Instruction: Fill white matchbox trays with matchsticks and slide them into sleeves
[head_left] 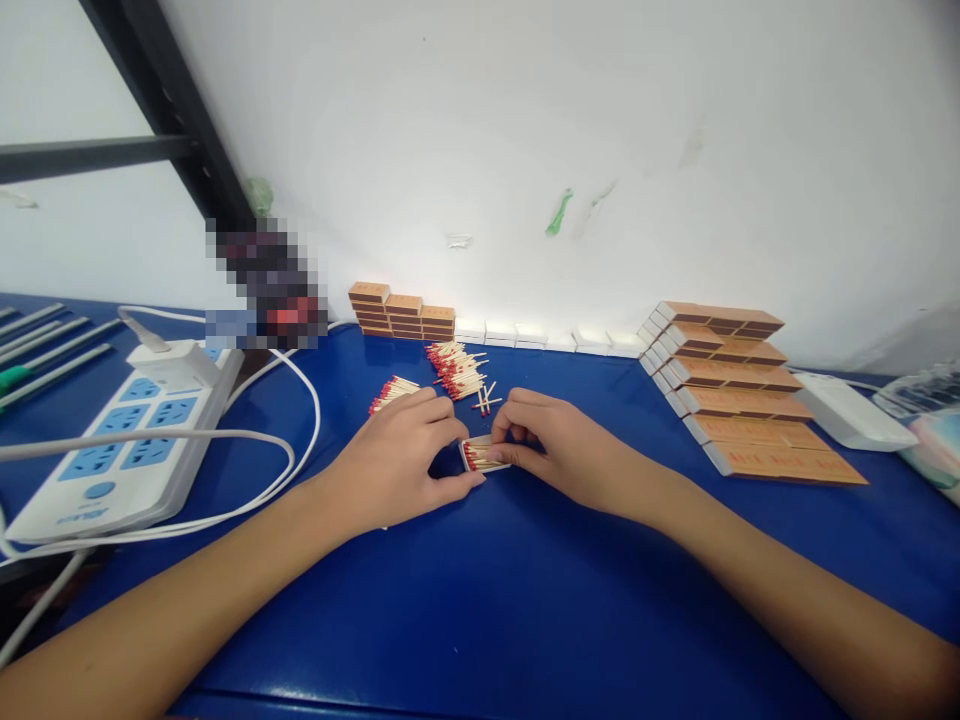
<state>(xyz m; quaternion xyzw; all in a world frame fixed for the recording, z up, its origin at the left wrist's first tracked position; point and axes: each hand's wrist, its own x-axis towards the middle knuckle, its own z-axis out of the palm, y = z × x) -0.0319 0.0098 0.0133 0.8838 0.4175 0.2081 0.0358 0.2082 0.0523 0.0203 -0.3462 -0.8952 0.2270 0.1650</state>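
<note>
A small white matchbox tray (492,468) lies on the blue table in front of me, holding red-tipped matches (477,456). My left hand (409,455) curves round the tray's left end, its thumb along the near side and its index finger by the far side. From the right, my right hand (547,440) reaches over the tray with thumb and fingers pinched on the matches inside. Just beyond the hands is a loose heap of matches (457,370). Another bunch of matches (395,392) is partly hidden behind my left hand.
Stacked brown matchboxes (409,315) stand against the wall, beside a row of white trays (529,337). Stepped stacks of orange-brown boxes (742,400) are at right, near a white device (851,412). A power strip (142,440) with white cables (300,440) occupies the left.
</note>
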